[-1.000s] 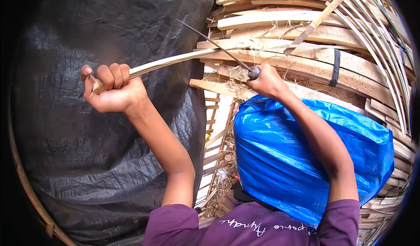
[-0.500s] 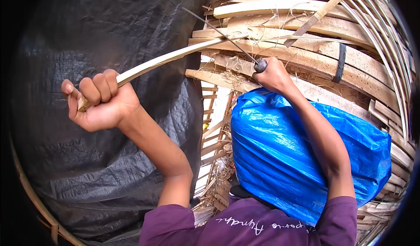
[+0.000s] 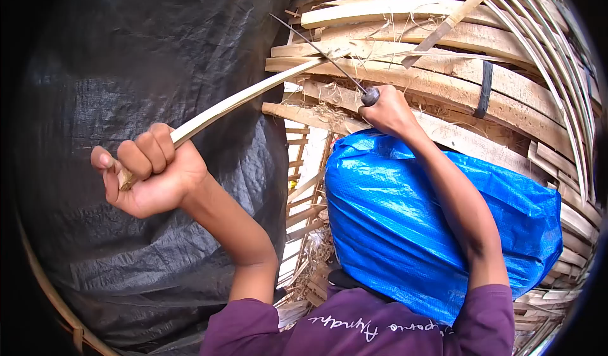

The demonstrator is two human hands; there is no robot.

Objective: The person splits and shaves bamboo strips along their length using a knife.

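Note:
A pale wooden strip (image 3: 244,96) slants up from my left hand (image 3: 152,171), whose fingers are wrapped round its lower end. My right hand (image 3: 391,111) grips the dark rounded handle of a long thin blade (image 3: 315,47). The blade crosses the strip near its far end, where thin shavings curl. Most of the handle is hidden inside my right fist. Below my right forearm lies a blue plastic sheet (image 3: 392,216).
Black sheeting (image 3: 145,248) covers the left side. Stacked wooden slats (image 3: 437,90) fill the upper right, one bound with a black band (image 3: 485,90). A flat stick (image 3: 456,17) lies across them. Long thin strips (image 3: 557,83) curve down the right edge.
My left hand has moved down, tilting the strip more steeply. My right hand has shifted slightly, and the blade now crosses nearer the strip's far end.

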